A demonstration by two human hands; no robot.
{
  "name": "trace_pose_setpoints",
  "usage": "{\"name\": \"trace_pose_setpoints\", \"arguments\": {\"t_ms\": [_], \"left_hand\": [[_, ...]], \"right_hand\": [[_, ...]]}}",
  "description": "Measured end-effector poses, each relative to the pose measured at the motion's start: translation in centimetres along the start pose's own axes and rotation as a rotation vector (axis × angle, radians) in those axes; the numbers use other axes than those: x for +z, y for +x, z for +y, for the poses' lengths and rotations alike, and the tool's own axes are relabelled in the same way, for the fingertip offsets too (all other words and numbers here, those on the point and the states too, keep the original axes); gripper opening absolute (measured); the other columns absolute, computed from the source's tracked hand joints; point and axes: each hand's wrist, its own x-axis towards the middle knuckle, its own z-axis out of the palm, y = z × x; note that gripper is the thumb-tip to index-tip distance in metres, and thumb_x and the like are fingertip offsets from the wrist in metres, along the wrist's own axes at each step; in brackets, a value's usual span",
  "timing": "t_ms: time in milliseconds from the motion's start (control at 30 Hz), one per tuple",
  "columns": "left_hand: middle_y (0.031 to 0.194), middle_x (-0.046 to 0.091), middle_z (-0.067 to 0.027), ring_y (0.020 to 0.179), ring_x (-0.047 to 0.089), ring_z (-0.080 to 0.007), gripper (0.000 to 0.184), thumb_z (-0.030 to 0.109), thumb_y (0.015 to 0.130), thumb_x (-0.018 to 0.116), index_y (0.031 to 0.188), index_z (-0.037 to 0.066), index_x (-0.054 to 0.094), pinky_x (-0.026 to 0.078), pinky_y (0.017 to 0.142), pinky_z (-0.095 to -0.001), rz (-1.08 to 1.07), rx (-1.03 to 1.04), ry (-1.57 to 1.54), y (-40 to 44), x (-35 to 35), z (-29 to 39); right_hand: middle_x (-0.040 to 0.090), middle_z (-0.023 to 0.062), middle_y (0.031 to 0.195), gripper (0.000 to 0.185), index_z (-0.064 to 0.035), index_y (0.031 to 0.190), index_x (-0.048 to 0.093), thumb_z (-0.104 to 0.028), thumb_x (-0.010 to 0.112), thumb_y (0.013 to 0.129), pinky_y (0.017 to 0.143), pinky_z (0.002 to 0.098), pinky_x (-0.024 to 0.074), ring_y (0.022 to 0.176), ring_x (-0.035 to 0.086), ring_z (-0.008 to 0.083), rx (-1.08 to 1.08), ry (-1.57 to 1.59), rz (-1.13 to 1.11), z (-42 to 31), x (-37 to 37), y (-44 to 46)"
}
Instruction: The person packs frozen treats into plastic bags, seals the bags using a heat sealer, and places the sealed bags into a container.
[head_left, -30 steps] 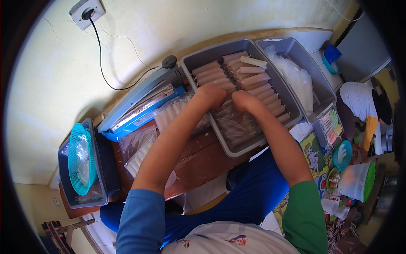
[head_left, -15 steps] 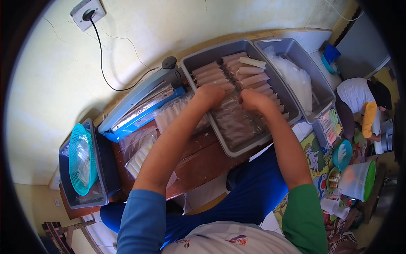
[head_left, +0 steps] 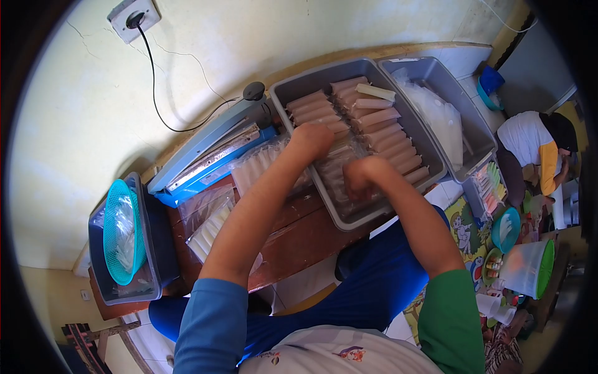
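A grey tub point(head_left: 440, 171) holds rows of brown, liquid-filled plastic tubes point(head_left: 385, 138) and a few paler ones on top. In its near part lies a clear plastic bag point(head_left: 330, 173) with brown tubes inside. My left hand point(head_left: 314, 140) is closed at the bag's upper left edge, with its fingertips largely hidden. Lower and to the right, my right hand point(head_left: 361, 176) is over the bag, its fingers curled downward. What the right fingers hold, if anything, is hidden.
Left of the tub are a blue sealing machine point(head_left: 215, 165) and bagged white tubes point(head_left: 215, 230). A dark bin with a turquoise basket point(head_left: 124, 234) stands at the far left. A second grey tub point(head_left: 479, 140) holds clear plastic. Another person point(head_left: 529, 140) is at the right.
My right hand has moved down and left over the bag, exposing more brown tubes on the right. My left hand stays nearly in place. The other person's arm has lifted slightly.
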Motion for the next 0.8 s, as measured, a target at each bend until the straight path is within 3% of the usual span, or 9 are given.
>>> {"name": "trace_pose_setpoints", "arguments": {"t_ms": [67,133,167,233,267,333,567,800], "left_hand": [[0.092,0.069,-0.0144,0.089,0.066,-0.0307,0.019,0.020,0.071,0.068,0.086,0.009,0.072,0.053,0.077,-0.0409,0.042,-0.011,0.013,-0.1,-0.2,0.0],[0.090,0.068,-0.0152,0.087,0.066,-0.0316,0.017,0.020,0.071,0.067,0.084,0.010,0.072,0.053,0.076,-0.0417,0.130,-0.024,-0.076,0.4,0.3,-0.4],[0.089,0.068,-0.0160,0.085,0.066,-0.0325,0.015,0.020,0.071,0.067,0.082,0.011,0.072,0.053,0.075,-0.0425,0.216,-0.036,-0.162,0.5,0.6,-0.6],[0.087,0.067,-0.0165,0.083,0.066,-0.0332,0.014,0.019,0.072,0.066,0.082,0.011,0.071,0.053,0.074,-0.0430,0.294,-0.059,-0.229,-0.4,-0.2,-0.5],[0.085,0.067,-0.0171,0.082,0.065,-0.0339,0.012,0.017,0.072,0.066,0.082,0.012,0.070,0.053,0.073,-0.0435,0.377,-0.080,-0.295,-0.8,-0.7,-0.4],[0.085,0.067,-0.0168,0.082,0.065,-0.0339,0.012,0.016,0.073,0.064,0.084,0.012,0.069,0.053,0.073,-0.0435,0.402,-0.095,-0.278,-1.0,-0.6,-0.5],[0.082,0.066,-0.0161,0.083,0.066,-0.0334,0.012,0.008,0.077,0.058,0.087,0.008,0.065,0.052,0.070,-0.0440,0.381,-0.132,-0.117,-0.6,-0.2,-0.2],[0.083,0.066,-0.0158,0.083,0.066,-0.0333,0.016,0.007,0.076,0.058,0.091,0.007,0.063,0.053,0.068,-0.0426,0.419,-0.107,-0.074,-0.5,0.4,-0.3]], "right_hand": [[0.071,0.0116,0.089,0.016,0.0002,0.090,0.072,-0.004,0.065,0.076,0.064,0.0400,0.0568,0.072,0.069,0.0257,-0.223,0.375,0.286,2.0,-1.1,0.3],[0.069,0.0144,0.080,0.025,0.0001,0.092,0.071,0.003,0.059,0.071,0.060,0.0349,0.0560,0.067,0.069,0.0209,-0.201,0.383,0.599,2.7,-2.5,-1.1],[0.069,0.0144,0.080,0.025,0.0001,0.092,0.071,0.003,0.059,0.071,0.060,0.0349,0.0560,0.067,0.069,0.0209,-0.203,0.382,0.598,3.1,-2.8,-1.0],[0.070,0.0171,0.086,0.020,-0.0013,0.089,0.073,0.000,0.058,0.075,0.074,0.0401,0.0552,0.075,0.069,0.0312,-0.180,0.350,0.832,3.7,-3.2,-0.7],[0.070,0.0171,0.086,0.020,-0.0013,0.089,0.073,0.000,0.058,0.075,0.074,0.0401,0.0552,0.075,0.069,0.0312,-0.185,0.351,0.833,3.9,-3.3,0.3],[0.068,0.0204,0.091,0.019,-0.0002,0.088,0.072,-0.001,0.057,0.075,0.079,0.0407,0.0533,0.084,0.067,0.0340,-0.213,0.055,0.972,3.7,-3.2,1.9],[0.066,0.0244,0.095,0.019,0.0029,0.089,0.069,-0.001,0.055,0.077,0.080,0.0436,0.0518,0.092,0.065,0.0363,-0.122,-0.006,0.935,2.7,-2.9,2.4],[0.064,0.0280,0.092,0.021,0.0057,0.090,0.068,-0.007,0.057,0.078,0.080,0.0436,0.0516,0.090,0.065,0.0369,-0.079,0.211,0.995,3.7,-3.1,4.8]]}}
